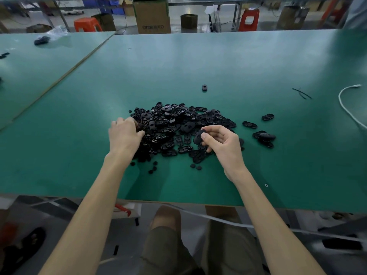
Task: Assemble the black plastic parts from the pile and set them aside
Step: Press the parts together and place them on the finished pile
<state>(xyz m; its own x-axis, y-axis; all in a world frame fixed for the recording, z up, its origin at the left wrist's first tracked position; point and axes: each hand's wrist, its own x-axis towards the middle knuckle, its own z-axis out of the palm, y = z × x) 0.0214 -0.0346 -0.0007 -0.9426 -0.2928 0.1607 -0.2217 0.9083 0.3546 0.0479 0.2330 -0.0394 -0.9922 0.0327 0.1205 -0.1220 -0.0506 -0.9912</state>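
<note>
right grip (pixel 220 141) pinches an oval black part (pixel 198 137) over the pile's (pixel 178 124) near right on the worktop (pixel 198 66), long axis running away from the person; small round pieces (pixel 143 155) lie leftward under the left grip (pixel 125 133), fingers curled in, cannot tell if holding

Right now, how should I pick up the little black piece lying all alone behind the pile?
Pinch the lone black piece across its two long sides, from straight above: it lies flat on the green table, apart from the pile.
</note>
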